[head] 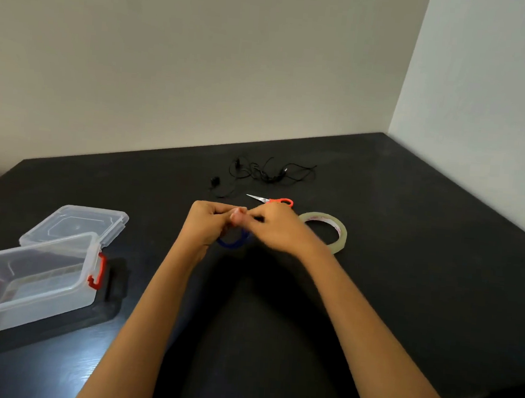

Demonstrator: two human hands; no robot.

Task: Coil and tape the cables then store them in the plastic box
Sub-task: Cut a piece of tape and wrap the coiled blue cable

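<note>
Right, both hands are together at mid-table, working the blue cable [233,243]. It hangs as a small coil just under the fingers. The left hand [206,224] grips the top of the coil with curled fingers. The right hand [273,228] pinches in at the same spot, fingertips touching the left's. It's blurred there, so I can't tell if a strip of tape is already going on.

My read: this is the taping step on cable 1, with the coil formed and being bound. The next move calls for keeping that pinch tight so the loops don't spring. Then the wrap gets pressed closed and the coil is carried left to the box [28,297].

The tape [338,237] lies flat just beside the right wrist. The scissors [270,200] sit just beyond the hands. The black cable [266,173] is still a loose tangle further back, so that's 1 more to coil.

Now the box: it's clear plastic and open, with its lid [76,224] swung back on the table [409,243]. There's a red latch [97,271] on the near end. Something red shows through the wall at the far-left end. Whether that's a stored cable or the other latch, I can't tell.
</note>
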